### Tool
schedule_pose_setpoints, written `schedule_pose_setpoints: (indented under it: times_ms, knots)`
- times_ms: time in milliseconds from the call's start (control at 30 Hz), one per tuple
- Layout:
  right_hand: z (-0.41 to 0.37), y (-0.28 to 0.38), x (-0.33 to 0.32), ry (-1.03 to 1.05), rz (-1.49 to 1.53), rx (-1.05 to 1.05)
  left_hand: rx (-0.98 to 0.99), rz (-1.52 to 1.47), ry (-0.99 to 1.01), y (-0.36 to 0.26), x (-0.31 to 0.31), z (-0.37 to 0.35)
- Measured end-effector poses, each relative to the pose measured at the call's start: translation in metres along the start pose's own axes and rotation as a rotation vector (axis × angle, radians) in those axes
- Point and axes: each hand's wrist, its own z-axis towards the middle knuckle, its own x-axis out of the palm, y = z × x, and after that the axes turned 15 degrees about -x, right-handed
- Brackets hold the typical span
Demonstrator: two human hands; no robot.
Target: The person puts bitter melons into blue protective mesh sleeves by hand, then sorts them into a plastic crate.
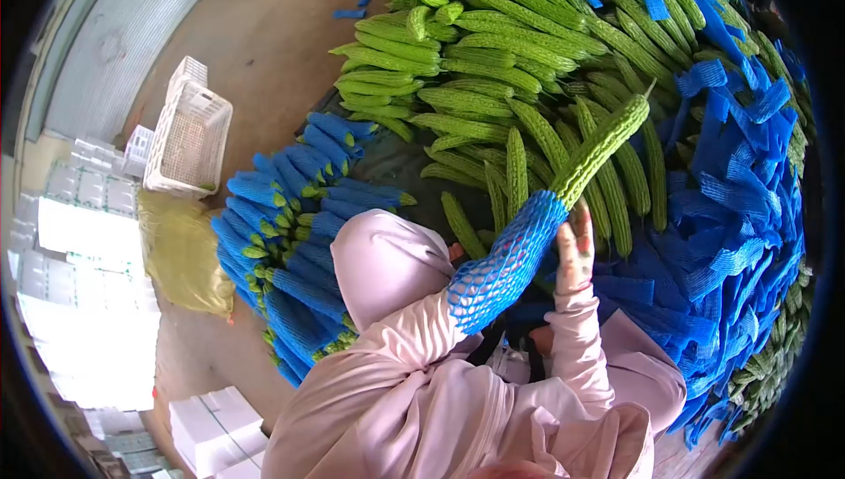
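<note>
A bitter melon (pixel 609 142) points up and right, its lower end inside a stretched blue net sleeve (pixel 506 259). My left hand (pixel 533 215) is hidden inside this netting, which also covers my wrist, and the melon rises straight out of it as if gripped there. Beside the net's upper edge is my right hand (pixel 576 248), fingers extended upward and close against the underside of the melon. Bare green bitter melons (pixel 519 30) lie heaped in front of me. To the left is a pile of melons in blue nets (pixel 295 290), green ends showing.
Loose blue net sleeves (pixel 722 276) form a big heap on the right. A white plastic crate (pixel 187 140) and a yellow sack (pixel 185 250) stand left, near stacked white boxes (pixel 84 276). Another white box (pixel 216 431) is at lower left. Net scraps (pixel 350 13) lie on the floor.
</note>
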Motion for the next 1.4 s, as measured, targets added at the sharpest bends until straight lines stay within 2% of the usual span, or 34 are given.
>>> schedule_pose_setpoints:
  times_ms: [133,167,200,267,333,400,467,500,533,600,633,667,767,867,933,1000,1033,1067,1100,1133,1167,1200,1267,1333,1367,1400]
  knots:
    - [-0.002,0.001,-0.008,-0.049,-0.224,0.234,0.026,0.08,-0.042,0.003,-0.003,-0.006]
    - [0.002,0.007,-0.012,0.072,-0.307,0.27,0.039,0.094,-0.041,0.006,-0.008,-0.007]
    - [0.006,0.018,-0.003,0.078,-0.298,0.366,0.057,0.106,-0.032,0.007,-0.01,-0.004]
    - [0.011,0.023,0.003,0.093,-0.126,0.377,0.12,0.116,0.018,0.006,-0.007,-0.002]
    - [0.018,0.024,0.007,0.082,-0.086,0.244,0.191,0.108,0.072,0.006,-0.002,-0.002]
    - [0.027,0.016,0.013,0.015,0.012,0.278,0.227,0.121,0.095,-0.004,0.017,0.006]
    - [0.029,0.002,0.026,0.047,-0.202,0.156,0.256,0.155,0.087,-0.004,0.015,0.002]
    - [0.036,0.007,0.023,0.21,-0.556,0.1,0.272,0.172,0.079,-0.003,0.013,0.0]
    - [0.044,0.006,0.017,0.199,-0.562,0.1,0.286,0.19,0.071,0.001,0.008,-0.011]
    - [0.058,0.003,-0.001,0.26,-0.772,-0.01,0.311,0.225,0.055,0.003,0.003,-0.017]
    - [0.066,0.004,-0.008,0.223,-0.78,0.014,0.325,0.243,0.042,0.003,0.001,-0.02]
    - [0.075,0.007,-0.015,0.227,-0.902,-0.048,0.339,0.261,0.028,0.002,0.001,-0.015]
    - [0.097,-0.001,-0.043,0.14,-0.881,-0.063,0.365,0.299,0.001,-0.007,-0.001,-0.02]
    - [0.117,0.007,-0.059,0.055,-0.904,-0.146,-0.775,-1.541,0.346,-0.045,-0.008,-0.029]
    - [0.121,0.005,-0.07,-0.044,-0.967,-0.158,-0.747,-1.535,0.365,-0.053,-0.009,-0.031]
    - [0.116,0.005,-0.076,-0.058,-0.976,-0.128,-0.676,-1.491,0.299,-0.055,-0.009,-0.038]
    - [0.106,0.01,-0.066,-0.198,-0.964,-0.253,-0.576,-1.463,0.311,-0.049,-0.004,-0.038]
    - [0.093,0.012,-0.058,-0.335,-0.944,-0.377,-0.574,-1.464,0.305,-0.05,0.003,-0.04]
    - [0.079,0.009,-0.056,-0.39,-0.68,-0.179,-0.447,-1.311,0.227,-0.053,0.011,-0.043]
    - [0.061,0.033,-0.035,-0.382,-0.335,0.191,-0.322,-1.155,0.148,-0.053,0.016,-0.045]
    - [0.045,0.024,-0.03,-0.214,0.222,0.193,-0.297,-0.964,0.198,-0.043,0.019,-0.051]
    - [0.033,0.047,-0.005,-0.197,0.214,0.319,-0.154,-1.029,0.357,-0.022,0.017,-0.05]
    - [0.027,0.065,0.002,-0.13,0.03,0.448,-0.358,-0.727,0.52,-0.042,-0.021,-0.047]
    - [0.03,0.079,-0.001,-0.079,0.21,0.611,-0.379,-0.956,0.405,-0.036,-0.044,-0.049]
    - [0.033,0.088,0.018,-0.055,0.259,0.562,-0.334,-0.984,0.262,-0.04,-0.052,-0.046]
    - [0.036,0.105,0.042,0.107,0.298,0.455,-0.288,-1.003,0.129,-0.049,-0.058,-0.041]
